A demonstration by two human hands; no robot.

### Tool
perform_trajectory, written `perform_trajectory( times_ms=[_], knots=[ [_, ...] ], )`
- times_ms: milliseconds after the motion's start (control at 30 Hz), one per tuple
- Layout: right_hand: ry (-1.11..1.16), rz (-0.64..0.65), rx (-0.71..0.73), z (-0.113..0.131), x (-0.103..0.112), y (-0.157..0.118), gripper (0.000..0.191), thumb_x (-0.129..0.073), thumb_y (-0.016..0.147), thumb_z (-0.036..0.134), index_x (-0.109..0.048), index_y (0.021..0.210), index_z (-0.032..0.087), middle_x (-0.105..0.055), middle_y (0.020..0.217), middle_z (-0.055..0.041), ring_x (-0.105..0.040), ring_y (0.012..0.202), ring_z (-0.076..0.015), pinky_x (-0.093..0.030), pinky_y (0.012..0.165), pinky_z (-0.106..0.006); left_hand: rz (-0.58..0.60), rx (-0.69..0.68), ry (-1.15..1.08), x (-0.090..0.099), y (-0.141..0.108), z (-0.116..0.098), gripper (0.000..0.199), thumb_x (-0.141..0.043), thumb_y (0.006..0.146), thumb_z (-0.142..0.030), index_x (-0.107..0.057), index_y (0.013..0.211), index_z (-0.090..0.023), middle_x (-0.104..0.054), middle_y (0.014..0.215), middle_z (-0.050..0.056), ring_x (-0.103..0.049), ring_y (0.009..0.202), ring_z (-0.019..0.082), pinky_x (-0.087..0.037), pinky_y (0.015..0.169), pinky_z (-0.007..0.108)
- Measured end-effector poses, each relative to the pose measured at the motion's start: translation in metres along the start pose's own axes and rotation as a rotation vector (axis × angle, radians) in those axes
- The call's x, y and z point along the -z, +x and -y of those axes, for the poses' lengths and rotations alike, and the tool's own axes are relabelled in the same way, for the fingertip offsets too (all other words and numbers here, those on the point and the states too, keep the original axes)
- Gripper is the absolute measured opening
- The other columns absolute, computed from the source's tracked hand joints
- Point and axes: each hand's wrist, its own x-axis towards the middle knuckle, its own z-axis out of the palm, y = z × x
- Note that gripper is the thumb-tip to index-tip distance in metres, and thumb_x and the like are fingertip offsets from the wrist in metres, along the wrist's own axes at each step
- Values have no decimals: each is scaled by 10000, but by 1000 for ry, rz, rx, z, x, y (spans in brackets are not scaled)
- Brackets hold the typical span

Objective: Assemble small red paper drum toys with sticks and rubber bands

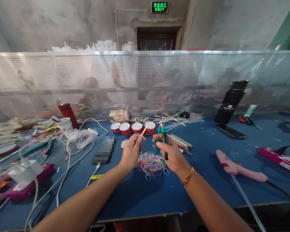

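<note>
Green pliers (164, 141) point upward from the curled right hand (174, 155).

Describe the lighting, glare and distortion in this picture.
Head view: the exit sign glows green; glare streaks the perforated screen. Head view: the red flask and black object lean outward, suggesting wide-angle stretch. Head view: soft shadow darkens the blue table below the left hand and right hand; blocky pixels mask the phone.

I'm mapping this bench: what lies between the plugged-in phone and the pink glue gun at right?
In the head view, coloured bands, plus the left hand holding a stick and the right hand holding pliers.
</note>
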Motion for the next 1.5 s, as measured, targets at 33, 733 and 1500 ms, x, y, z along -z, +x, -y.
perform_trajectory(
  times_ms=[33,733,1500],
  knots=[
    [41,-13,-2,-1,-2,-1,226,-704,710,349,-669,896,225,-656,922,-26,-584,868,-204,-453,800,-361,37,-3,43,0,-1,0,310,-556,875,-484,-623,852,-182,-395,507,-59,-348,455,95,-269,449,216],
    [-179,-196,192,-4,4,6,174,-720,762,370,-675,821,213,-625,1116,-51,-589,971,-205,-433,892,-383,169,-189,564,5,-5,1,279,-490,936,-384,-694,974,-197,-637,724,17,-555,666,146,-386,614,242],
    [-226,-138,143,-1,-1,2,185,-681,783,384,-628,785,207,-619,1099,-56,-581,993,-215,-410,916,-385,-23,-42,0,-4,-4,-4,254,-739,749,-388,-642,812,-161,-600,637,-16,-519,576,97,-393,517,201]
  ],
)
